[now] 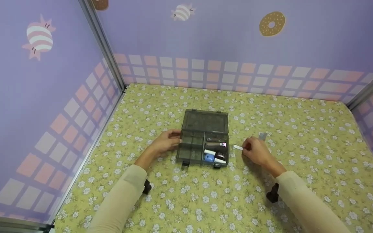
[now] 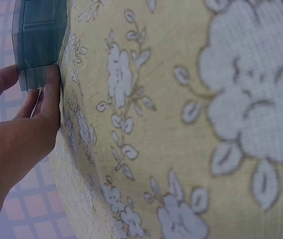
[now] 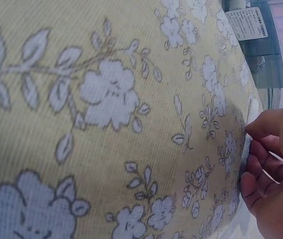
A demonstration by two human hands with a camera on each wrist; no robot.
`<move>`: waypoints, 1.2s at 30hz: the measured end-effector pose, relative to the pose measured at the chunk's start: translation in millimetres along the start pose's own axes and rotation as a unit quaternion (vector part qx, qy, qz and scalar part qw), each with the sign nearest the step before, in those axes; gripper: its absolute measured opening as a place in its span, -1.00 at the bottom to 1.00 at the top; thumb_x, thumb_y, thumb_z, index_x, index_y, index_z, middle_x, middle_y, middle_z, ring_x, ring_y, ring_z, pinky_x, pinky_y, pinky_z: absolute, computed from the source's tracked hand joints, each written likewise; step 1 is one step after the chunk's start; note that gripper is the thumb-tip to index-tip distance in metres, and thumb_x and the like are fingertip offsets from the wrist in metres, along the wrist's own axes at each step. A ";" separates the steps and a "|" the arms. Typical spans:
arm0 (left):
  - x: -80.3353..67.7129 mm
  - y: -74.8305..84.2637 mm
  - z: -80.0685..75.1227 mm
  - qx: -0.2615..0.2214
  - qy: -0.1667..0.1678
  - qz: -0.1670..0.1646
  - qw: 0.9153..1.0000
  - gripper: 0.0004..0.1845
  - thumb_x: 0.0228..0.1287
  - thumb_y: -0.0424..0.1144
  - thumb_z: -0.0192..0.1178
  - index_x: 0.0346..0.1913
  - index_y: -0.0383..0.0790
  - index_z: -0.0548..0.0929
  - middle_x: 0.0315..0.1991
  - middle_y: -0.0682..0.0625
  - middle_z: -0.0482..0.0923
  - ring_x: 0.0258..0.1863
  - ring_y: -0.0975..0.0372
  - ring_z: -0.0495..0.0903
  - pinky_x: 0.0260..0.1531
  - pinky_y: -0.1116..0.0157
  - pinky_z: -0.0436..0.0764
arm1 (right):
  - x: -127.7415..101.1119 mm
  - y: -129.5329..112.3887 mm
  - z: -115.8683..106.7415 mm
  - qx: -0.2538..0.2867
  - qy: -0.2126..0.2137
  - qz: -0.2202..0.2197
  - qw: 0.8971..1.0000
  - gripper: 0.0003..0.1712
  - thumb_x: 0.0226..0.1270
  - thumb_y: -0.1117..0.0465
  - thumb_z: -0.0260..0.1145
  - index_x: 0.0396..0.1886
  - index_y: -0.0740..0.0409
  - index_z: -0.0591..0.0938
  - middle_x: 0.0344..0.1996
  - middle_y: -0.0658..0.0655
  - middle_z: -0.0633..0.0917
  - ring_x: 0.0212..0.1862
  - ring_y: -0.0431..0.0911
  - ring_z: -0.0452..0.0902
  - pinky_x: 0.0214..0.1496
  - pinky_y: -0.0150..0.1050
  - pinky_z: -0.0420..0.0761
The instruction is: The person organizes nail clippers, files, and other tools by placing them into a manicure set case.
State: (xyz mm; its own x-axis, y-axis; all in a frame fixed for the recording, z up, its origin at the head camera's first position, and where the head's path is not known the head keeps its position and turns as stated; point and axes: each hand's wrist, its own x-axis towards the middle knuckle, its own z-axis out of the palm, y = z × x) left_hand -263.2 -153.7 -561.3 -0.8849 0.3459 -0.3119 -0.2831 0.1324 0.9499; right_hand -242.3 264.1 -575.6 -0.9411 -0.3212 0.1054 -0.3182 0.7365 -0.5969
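Note:
A translucent grey compartment box (image 1: 190, 154) lies with its lid (image 1: 205, 121) swung back. My left hand (image 1: 166, 141) grips its left side, thumb and fingers at the edge; the box's end (image 2: 39, 45) shows in the left wrist view. To the right, my right hand (image 1: 254, 149) pinches a slim white stick-like thing (image 1: 238, 147) with a rounded end, just off the box's right side. Its kind is unclear. In the box's right compartments are nail clippers (image 1: 216, 144), a blue nail polish bottle (image 1: 209, 157) and a dark one (image 1: 220, 155).
A small grey flat piece (image 1: 263, 136) shows behind my right hand; whether it joins the white thing I cannot tell. A flowered yellow cloth (image 1: 196, 200) covers the table. Patterned purple walls (image 1: 225, 35) stand at the back and sides. A printed label (image 3: 248, 22) is on the box.

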 end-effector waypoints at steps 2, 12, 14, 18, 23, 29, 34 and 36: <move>0.3 -0.7 -0.4 0.001 0.000 0.001 1.000 -0.39 0.59 -0.37 0.20 0.59 -0.31 0.30 0.54 -0.22 0.31 0.42 -0.04 0.47 0.36 0.03 0.55 | -0.1 -1.4 -0.3 0.003 0.001 0.002 1.000 -0.94 0.38 0.42 0.35 -0.22 0.35 0.71 -0.31 0.19 0.68 -0.32 -0.01 0.59 -0.29 -0.06 0.63; -1.4 0.3 -0.3 0.007 0.002 -0.002 1.000 -0.39 0.60 -0.36 0.18 0.60 -0.30 0.30 0.53 -0.22 0.32 0.44 -0.04 0.45 0.35 0.02 0.56 | -0.3 -5.5 -5.1 0.008 -0.032 0.028 0.999 -0.94 0.43 0.41 0.35 -0.27 0.30 0.72 -0.38 0.14 0.72 -0.38 -0.07 0.58 -0.32 -0.13 0.60; -2.0 0.7 -0.3 0.011 0.003 -0.004 1.000 -0.40 0.61 -0.35 0.18 0.60 -0.29 0.30 0.53 -0.22 0.33 0.45 -0.04 0.44 0.35 0.01 0.56 | -0.2 -5.4 -6.8 0.014 -0.036 0.030 0.999 -0.94 0.43 0.41 0.34 -0.26 0.30 0.73 -0.37 0.15 0.72 -0.39 -0.07 0.58 -0.33 -0.14 0.59; -2.6 1.5 0.5 0.009 0.002 -0.005 1.000 -0.40 0.61 -0.35 0.18 0.60 -0.28 0.31 0.54 -0.22 0.32 0.46 -0.04 0.43 0.36 -0.01 0.54 | 0.6 -6.2 -10.2 0.036 -0.036 0.044 0.998 -0.94 0.47 0.41 0.34 -0.19 0.32 0.73 -0.33 0.17 0.72 -0.39 -0.07 0.56 -0.32 -0.14 0.58; -2.0 1.0 0.7 0.010 0.001 -0.002 1.000 -0.39 0.61 -0.33 0.18 0.60 -0.26 0.30 0.55 -0.21 0.32 0.47 -0.04 0.43 0.38 -0.01 0.53 | 3.5 -10.2 -14.2 0.072 -0.021 0.076 0.994 -0.93 0.50 0.40 0.33 -0.14 0.33 0.71 -0.31 0.20 0.71 -0.38 -0.04 0.54 -0.36 -0.15 0.56; -0.5 -0.7 0.8 0.004 0.006 -0.003 1.000 -0.39 0.59 -0.33 0.21 0.59 -0.23 0.33 0.54 -0.18 0.34 0.44 -0.02 0.46 0.36 0.02 0.55 | 11.9 -21.5 -13.9 0.076 0.008 0.090 0.993 -0.93 0.49 0.36 0.31 -0.16 0.27 0.71 -0.31 0.16 0.71 -0.32 -0.04 0.57 -0.32 -0.20 0.58; -0.3 -1.9 0.4 -0.004 0.007 -0.005 1.000 -0.39 0.59 -0.34 0.22 0.59 -0.24 0.33 0.54 -0.17 0.34 0.44 -0.01 0.46 0.37 0.02 0.55 | 19.5 -37.4 -10.5 0.097 0.008 0.065 0.993 -0.94 0.50 0.36 0.32 -0.18 0.24 0.71 -0.32 0.14 0.70 -0.29 -0.02 0.59 -0.30 -0.19 0.58; -0.7 -2.1 0.0 -0.003 0.006 -0.004 1.000 -0.39 0.59 -0.34 0.21 0.60 -0.24 0.33 0.54 -0.18 0.33 0.44 -0.02 0.46 0.37 0.02 0.54 | 22.4 -44.6 -7.7 0.104 0.002 0.048 0.993 -0.95 0.51 0.35 0.33 -0.17 0.24 0.71 -0.31 0.12 0.70 -0.27 -0.03 0.60 -0.28 -0.20 0.59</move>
State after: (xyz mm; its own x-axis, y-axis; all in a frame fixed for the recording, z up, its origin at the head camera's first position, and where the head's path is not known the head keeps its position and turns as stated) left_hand -262.0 -154.2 -563.1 -0.8866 0.3339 -0.3202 -0.2933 0.1294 0.9472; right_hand -250.1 228.6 -540.5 -0.9666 -0.2525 0.0428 -0.1968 0.6253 -0.7551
